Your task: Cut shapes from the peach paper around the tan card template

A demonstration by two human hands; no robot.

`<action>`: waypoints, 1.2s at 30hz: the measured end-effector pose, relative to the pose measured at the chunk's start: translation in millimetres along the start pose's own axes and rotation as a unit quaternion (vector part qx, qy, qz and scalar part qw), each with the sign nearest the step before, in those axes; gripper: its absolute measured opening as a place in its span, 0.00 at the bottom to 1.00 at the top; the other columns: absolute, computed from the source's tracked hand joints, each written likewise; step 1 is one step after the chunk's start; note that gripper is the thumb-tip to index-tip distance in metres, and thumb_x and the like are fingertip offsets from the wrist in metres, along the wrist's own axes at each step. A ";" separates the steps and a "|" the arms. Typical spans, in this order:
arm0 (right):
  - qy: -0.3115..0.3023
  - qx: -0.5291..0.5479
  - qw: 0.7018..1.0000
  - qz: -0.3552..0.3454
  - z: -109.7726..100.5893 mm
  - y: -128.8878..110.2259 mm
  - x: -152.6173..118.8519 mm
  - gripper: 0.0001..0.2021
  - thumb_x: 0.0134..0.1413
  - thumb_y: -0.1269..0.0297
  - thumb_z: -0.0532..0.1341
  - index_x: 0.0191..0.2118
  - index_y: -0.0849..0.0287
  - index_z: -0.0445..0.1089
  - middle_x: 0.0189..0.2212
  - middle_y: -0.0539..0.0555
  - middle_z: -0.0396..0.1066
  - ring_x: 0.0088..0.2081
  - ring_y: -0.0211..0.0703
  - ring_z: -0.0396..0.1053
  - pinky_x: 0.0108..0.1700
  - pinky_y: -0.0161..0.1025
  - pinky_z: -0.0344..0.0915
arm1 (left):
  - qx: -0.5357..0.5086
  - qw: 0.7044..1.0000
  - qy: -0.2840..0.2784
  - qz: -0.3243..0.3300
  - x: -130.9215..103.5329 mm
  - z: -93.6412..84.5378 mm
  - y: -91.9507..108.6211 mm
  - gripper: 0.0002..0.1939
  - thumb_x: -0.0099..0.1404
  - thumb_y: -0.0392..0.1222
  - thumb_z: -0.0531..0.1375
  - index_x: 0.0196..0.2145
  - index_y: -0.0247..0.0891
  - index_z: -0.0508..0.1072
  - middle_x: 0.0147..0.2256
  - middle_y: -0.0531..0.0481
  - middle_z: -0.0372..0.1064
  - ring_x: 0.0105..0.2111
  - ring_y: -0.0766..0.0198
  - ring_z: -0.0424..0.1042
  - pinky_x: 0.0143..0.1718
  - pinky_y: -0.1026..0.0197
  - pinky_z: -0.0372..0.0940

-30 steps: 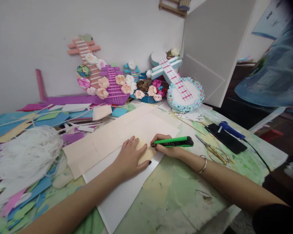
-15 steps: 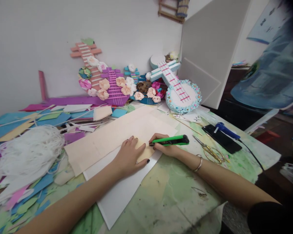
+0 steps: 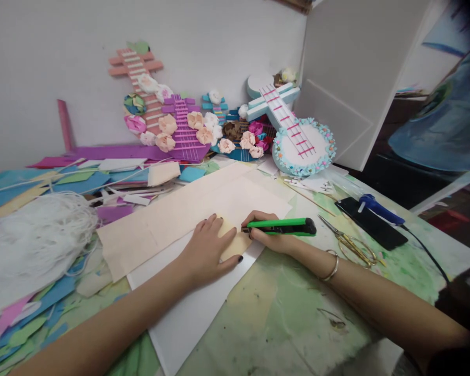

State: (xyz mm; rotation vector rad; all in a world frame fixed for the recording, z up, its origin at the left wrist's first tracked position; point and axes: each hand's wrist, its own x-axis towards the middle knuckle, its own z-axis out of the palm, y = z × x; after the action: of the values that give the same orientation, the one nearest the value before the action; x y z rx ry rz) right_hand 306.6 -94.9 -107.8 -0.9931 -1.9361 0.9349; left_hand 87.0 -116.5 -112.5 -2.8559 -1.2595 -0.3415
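My left hand [image 3: 207, 250] lies flat, fingers spread, pressing a cream foam sheet [image 3: 188, 214] onto a white board [image 3: 188, 318] on the table. A small darker cream piece [image 3: 235, 241] shows just right of its fingertips. My right hand [image 3: 264, 230] grips a green utility knife [image 3: 282, 226] with a black end, held low and nearly level, its tip at the edge of that piece close to my left fingers. A bangle sits on my right wrist.
Gold scissors [image 3: 350, 243], a black phone [image 3: 372, 222] and a blue glue gun [image 3: 378, 209] lie to the right. A heap of white string [image 3: 35, 235] and coloured foam scraps [image 3: 43, 308] fill the left. Foam guitars with paper flowers [image 3: 188, 130] and a white panel [image 3: 348, 78] stand behind.
My hands hold almost the same pose; the knife has hardly moved along the cream piece. The view has shifted a little as my head moved.
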 end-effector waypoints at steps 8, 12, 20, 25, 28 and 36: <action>0.009 0.009 1.000 0.003 -1.5 1.4 0.0 0.11 0.44 0.73 0.56 0.35 0.61 0.71 0.31 0.52 0.74 0.31 0.38 0.70 0.35 0.35 0.65 | -0.001 1.000 -0.004 -0.002 -0.1 -0.2 0.5 0.27 0.64 0.56 0.54 0.55 0.38 0.66 0.54 0.32 0.56 0.59 0.36 0.52 0.55 0.38 0.52; -0.015 -0.027 1.000 -0.002 -3.1 2.2 -0.3 0.11 0.45 0.74 0.56 0.36 0.59 0.71 0.32 0.51 0.75 0.33 0.39 0.71 0.37 0.34 0.65 | 0.000 1.000 -0.006 -0.010 -0.8 0.0 0.9 0.27 0.64 0.56 0.54 0.55 0.37 0.65 0.55 0.31 0.56 0.59 0.34 0.51 0.55 0.37 0.52; -0.005 -0.016 1.000 -0.012 -1.1 11.3 -1.6 0.11 0.45 0.75 0.57 0.36 0.59 0.70 0.31 0.50 0.75 0.32 0.38 0.71 0.36 0.34 0.65 | -0.003 1.000 -0.005 -0.011 -0.7 0.1 0.9 0.27 0.64 0.57 0.54 0.55 0.38 0.66 0.55 0.31 0.57 0.59 0.34 0.51 0.55 0.37 0.52; -0.013 -0.031 0.999 -0.019 -0.5 10.1 -1.5 0.12 0.44 0.76 0.56 0.36 0.58 0.71 0.31 0.50 0.75 0.33 0.39 0.71 0.36 0.34 0.65 | -0.004 1.000 -0.006 -0.010 -0.2 -1.1 1.2 0.27 0.64 0.57 0.54 0.55 0.37 0.66 0.54 0.32 0.57 0.59 0.35 0.52 0.55 0.37 0.52; -0.006 -0.030 0.999 -0.015 -1.0 7.2 -1.5 0.11 0.44 0.75 0.56 0.35 0.59 0.71 0.31 0.50 0.75 0.33 0.39 0.71 0.36 0.34 0.65 | -0.005 1.000 -0.006 -0.008 -0.1 -2.5 1.5 0.26 0.64 0.57 0.54 0.53 0.38 0.67 0.53 0.33 0.59 0.58 0.36 0.52 0.55 0.37 0.53; -0.005 -0.013 1.000 -0.006 -2.4 2.7 -0.4 0.09 0.44 0.73 0.56 0.33 0.60 0.71 0.30 0.52 0.75 0.31 0.39 0.70 0.34 0.35 0.65 | -0.006 1.000 0.000 -0.001 -0.2 -1.8 0.4 0.26 0.64 0.57 0.54 0.54 0.39 0.67 0.52 0.34 0.59 0.58 0.37 0.53 0.54 0.38 0.54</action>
State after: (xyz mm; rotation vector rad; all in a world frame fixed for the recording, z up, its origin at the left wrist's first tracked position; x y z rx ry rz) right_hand 309.7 -93.5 -109.1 -0.9927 -1.9654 0.9112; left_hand 86.8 -117.1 -110.7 -2.8647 -1.2658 -0.3522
